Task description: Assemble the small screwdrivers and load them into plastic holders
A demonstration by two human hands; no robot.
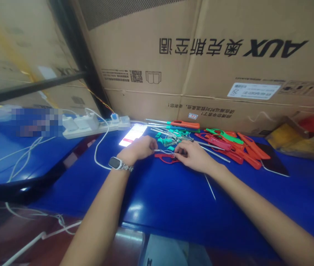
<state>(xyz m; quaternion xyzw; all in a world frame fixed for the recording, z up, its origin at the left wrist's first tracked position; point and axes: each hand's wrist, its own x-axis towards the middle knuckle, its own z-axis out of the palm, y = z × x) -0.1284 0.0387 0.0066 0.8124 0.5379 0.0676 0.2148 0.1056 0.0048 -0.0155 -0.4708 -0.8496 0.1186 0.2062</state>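
Note:
My left hand, with a watch on its wrist, pinches one end of a thin white wire. The wire runs across to my right hand, whose fingers are closed on its other side. Just under the wire lies a red lighter casing, partly hidden by my right hand. Behind my hands is a heap of small green plastic parts mixed with metal tubes and wires. A thin metal rod sticks out below my right forearm.
Several red, orange and green lighter casings lie to the right, by a dark flat panel. A lit phone rests on the blue table. A power strip with cables stands left. Large cardboard boxes wall the back.

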